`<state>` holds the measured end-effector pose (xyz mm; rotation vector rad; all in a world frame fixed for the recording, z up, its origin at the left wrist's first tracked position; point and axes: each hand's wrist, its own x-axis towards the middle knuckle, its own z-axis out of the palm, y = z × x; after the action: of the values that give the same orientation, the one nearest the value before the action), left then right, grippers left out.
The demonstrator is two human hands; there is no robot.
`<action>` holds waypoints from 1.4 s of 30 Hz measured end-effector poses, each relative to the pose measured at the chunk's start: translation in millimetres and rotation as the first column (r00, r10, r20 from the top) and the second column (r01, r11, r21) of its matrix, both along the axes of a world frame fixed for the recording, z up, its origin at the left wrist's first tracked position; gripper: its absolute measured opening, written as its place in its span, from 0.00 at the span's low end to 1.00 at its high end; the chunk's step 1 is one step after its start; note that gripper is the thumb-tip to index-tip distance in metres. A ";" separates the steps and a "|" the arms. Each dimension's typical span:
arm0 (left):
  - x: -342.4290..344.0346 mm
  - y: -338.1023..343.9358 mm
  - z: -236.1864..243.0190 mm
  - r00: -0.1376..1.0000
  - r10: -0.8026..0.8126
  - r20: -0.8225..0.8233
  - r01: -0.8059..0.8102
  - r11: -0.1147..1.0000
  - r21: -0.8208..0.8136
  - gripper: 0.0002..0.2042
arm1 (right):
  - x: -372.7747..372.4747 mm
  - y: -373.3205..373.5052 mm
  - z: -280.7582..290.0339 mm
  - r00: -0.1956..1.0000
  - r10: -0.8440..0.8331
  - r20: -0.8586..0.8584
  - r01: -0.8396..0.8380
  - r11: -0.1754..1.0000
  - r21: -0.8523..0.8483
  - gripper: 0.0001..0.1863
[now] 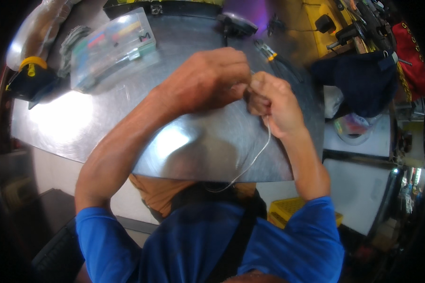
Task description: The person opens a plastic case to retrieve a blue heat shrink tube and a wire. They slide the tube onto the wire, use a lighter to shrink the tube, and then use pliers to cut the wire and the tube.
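My left hand [217, 78] and my right hand [275, 96] meet above the metal table, both with fingers closed. A thin white cord [259, 154] hangs from my right hand's grip, curves down over the table's near edge and ends in a loop by my lap. Where the fingertips come together, the left hand's fingers hide what they pinch. Just beyond my right hand lie pliers [272, 55] with black and yellow handles.
The shiny metal table [193, 141] carries a clear compartment box [113, 49] at the far left, beside grey gloves [72, 45]. A black toolbox [174, 9] stands at the back. Dark blue cloth [359, 80] lies at the right. A yellow crate [285, 210] sits below the table.
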<state>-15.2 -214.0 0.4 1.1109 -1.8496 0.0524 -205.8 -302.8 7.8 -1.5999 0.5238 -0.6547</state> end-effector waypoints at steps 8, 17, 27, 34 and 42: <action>1.9 4.3 3.1 0.986 0.086 -0.140 -0.059 0.981 0.185 0.05 | 1.0 1.8 3.3 0.990 -0.123 0.075 0.133 0.586 -0.799 0.14; 4.2 5.9 11.3 0.990 0.071 -0.123 -0.038 0.967 0.252 0.04 | 0.1 -9.0 7.2 0.993 -0.012 0.114 0.113 0.280 -0.953 0.14; 4.8 4.9 3.6 0.999 0.020 -0.028 -0.016 0.991 0.129 0.06 | 2.1 -3.1 5.7 0.989 -0.011 -0.149 -0.067 0.860 -0.506 0.04; 6.2 1.0 4.7 0.997 -0.043 0.060 0.040 0.998 0.049 0.07 | -10.9 -18.5 9.4 0.965 0.249 -0.088 -0.200 0.907 0.372 0.04; 14.8 2.3 7.2 0.993 -0.070 -0.091 0.091 0.962 0.257 0.05 | 2.8 -16.8 2.2 0.996 0.023 0.084 0.069 0.380 -0.923 0.14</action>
<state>-0.3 -211.6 7.6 1.1959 -1.8632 -0.2870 -203.1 -319.6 10.0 -2.6320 0.0421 -1.1618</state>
